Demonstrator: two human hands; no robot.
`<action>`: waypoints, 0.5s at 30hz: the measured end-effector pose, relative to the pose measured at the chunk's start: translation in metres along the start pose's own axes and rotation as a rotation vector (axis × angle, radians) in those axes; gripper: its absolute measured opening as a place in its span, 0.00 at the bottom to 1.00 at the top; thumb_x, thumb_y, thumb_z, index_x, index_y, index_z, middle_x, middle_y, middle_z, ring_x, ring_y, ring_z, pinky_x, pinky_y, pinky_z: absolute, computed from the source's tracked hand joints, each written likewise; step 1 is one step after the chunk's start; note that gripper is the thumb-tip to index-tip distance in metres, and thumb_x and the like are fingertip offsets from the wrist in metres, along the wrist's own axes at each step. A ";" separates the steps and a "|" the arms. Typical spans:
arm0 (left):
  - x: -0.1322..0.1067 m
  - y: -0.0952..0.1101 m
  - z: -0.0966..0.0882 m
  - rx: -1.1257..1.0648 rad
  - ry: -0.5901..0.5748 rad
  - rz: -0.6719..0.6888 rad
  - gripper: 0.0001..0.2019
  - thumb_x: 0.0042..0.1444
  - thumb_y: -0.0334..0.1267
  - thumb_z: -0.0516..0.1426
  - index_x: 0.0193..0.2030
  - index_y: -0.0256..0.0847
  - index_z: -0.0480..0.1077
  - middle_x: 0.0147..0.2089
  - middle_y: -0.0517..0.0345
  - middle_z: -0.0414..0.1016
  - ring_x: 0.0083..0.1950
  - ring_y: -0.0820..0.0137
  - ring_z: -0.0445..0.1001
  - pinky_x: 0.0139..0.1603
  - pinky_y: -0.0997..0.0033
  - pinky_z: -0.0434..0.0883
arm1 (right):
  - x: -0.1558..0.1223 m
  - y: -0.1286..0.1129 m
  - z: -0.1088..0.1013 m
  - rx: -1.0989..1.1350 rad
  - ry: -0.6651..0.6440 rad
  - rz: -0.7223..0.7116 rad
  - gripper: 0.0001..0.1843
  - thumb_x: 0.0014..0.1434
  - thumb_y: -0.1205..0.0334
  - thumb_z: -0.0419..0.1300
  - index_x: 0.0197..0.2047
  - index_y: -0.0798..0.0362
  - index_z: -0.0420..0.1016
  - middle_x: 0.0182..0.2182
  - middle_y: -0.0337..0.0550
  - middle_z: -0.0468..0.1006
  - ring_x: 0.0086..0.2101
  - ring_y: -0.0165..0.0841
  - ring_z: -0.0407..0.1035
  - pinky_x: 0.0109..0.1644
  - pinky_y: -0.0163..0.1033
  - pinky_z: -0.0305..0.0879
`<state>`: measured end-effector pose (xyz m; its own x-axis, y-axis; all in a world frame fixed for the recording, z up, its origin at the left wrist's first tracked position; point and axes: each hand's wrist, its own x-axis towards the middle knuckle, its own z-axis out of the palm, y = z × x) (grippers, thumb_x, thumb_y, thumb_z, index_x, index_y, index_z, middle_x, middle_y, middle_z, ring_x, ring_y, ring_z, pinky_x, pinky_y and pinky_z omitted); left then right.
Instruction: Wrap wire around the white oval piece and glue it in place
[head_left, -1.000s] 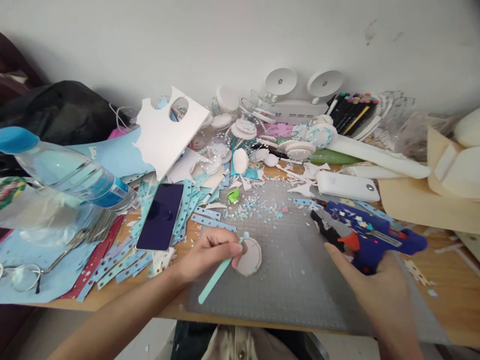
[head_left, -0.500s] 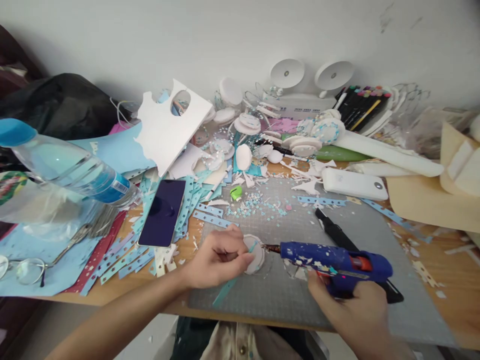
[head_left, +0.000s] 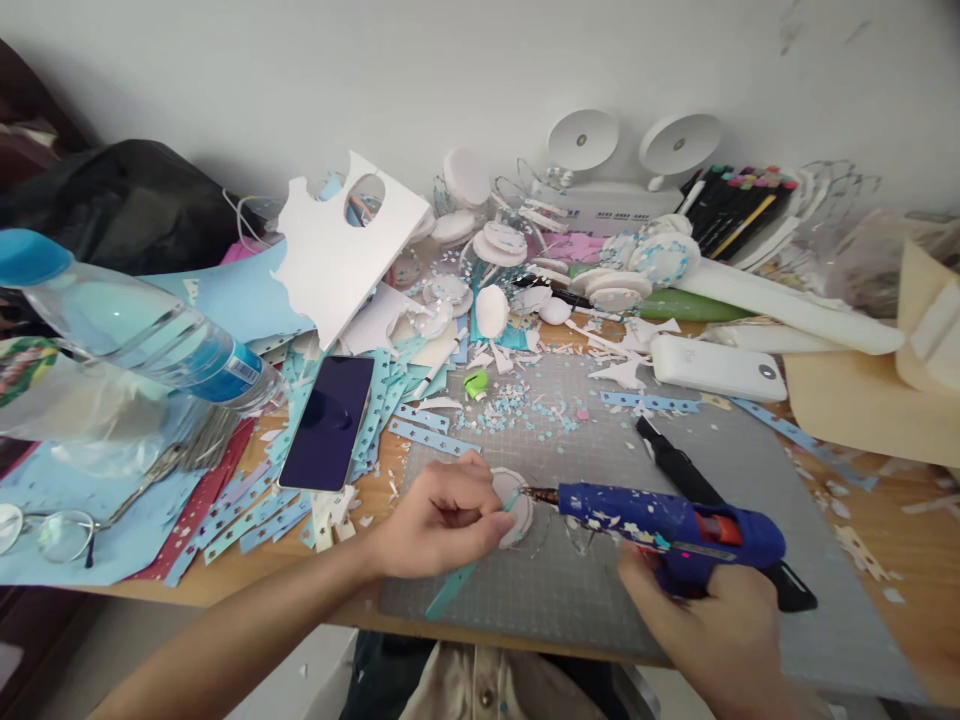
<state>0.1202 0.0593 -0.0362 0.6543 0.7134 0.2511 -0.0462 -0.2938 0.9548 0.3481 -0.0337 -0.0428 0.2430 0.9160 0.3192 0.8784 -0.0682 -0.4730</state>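
Observation:
My left hand (head_left: pixel 457 515) is closed in a pinch on a narrow teal paper strip (head_left: pixel 450 590), whose short end sticks out past the fingertips. In my right hand (head_left: pixel 709 610) is a blue hot glue gun (head_left: pixel 630 512), gripped by its handle and flecked with paper bits. Its dark nozzle points left, right by the strip's short end; whether they touch I cannot tell. Behind the left fingertips a round white disc (head_left: pixel 523 525) with a layered rim lies on the grey cutting mat (head_left: pixel 555 610), partly hidden. Thin wire loops show beside it.
Left are a phone (head_left: pixel 328 424), a water bottle (head_left: pixel 165 335), eyeglasses (head_left: pixel 64 538) and punched paper strips. A black utility knife (head_left: pixel 675 460) lies behind the glue gun. Further back are a green glue cap (head_left: pixel 475 384), a white power bank (head_left: pixel 718 367) and piled white discs.
The view has shifted slightly. The strip's short end and the nozzle tip now sit closer together over the disc; both hands keep the same holds.

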 end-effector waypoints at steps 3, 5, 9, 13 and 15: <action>0.000 0.001 0.000 0.002 0.005 -0.002 0.20 0.61 0.35 0.53 0.18 0.40 0.54 0.17 0.68 0.49 0.22 0.75 0.51 0.36 0.65 0.58 | 0.000 -0.001 0.000 -0.006 0.001 0.004 0.20 0.54 0.56 0.57 0.13 0.48 0.61 0.10 0.37 0.66 0.13 0.33 0.63 0.21 0.38 0.59; 0.000 0.001 0.000 0.002 0.005 -0.001 0.20 0.61 0.36 0.53 0.18 0.40 0.53 0.17 0.68 0.49 0.22 0.75 0.51 0.35 0.65 0.58 | 0.001 -0.001 0.000 -0.011 0.006 -0.003 0.20 0.54 0.57 0.57 0.13 0.48 0.60 0.10 0.37 0.66 0.14 0.33 0.63 0.22 0.38 0.59; 0.000 0.001 0.000 0.004 0.004 -0.005 0.21 0.62 0.37 0.53 0.18 0.41 0.54 0.16 0.67 0.50 0.22 0.75 0.52 0.36 0.65 0.58 | 0.001 0.000 0.000 -0.008 0.008 -0.013 0.20 0.55 0.57 0.57 0.13 0.48 0.60 0.11 0.37 0.67 0.14 0.32 0.63 0.21 0.37 0.58; -0.001 0.000 0.000 0.005 0.000 -0.006 0.21 0.62 0.37 0.53 0.18 0.40 0.54 0.17 0.68 0.50 0.22 0.75 0.52 0.36 0.64 0.58 | 0.001 0.001 0.001 -0.025 0.023 -0.043 0.17 0.55 0.58 0.56 0.16 0.48 0.62 0.10 0.36 0.65 0.14 0.32 0.63 0.21 0.36 0.58; -0.001 -0.001 -0.001 0.003 -0.004 -0.011 0.21 0.62 0.37 0.54 0.18 0.40 0.54 0.17 0.67 0.50 0.22 0.75 0.52 0.36 0.65 0.58 | 0.003 0.004 0.004 -0.063 0.060 -0.127 0.12 0.54 0.59 0.56 0.21 0.50 0.67 0.11 0.35 0.65 0.13 0.32 0.63 0.20 0.36 0.58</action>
<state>0.1189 0.0591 -0.0372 0.6576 0.7143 0.2396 -0.0365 -0.2874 0.9571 0.3504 -0.0297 -0.0469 0.1508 0.8936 0.4227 0.9274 0.0202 -0.3735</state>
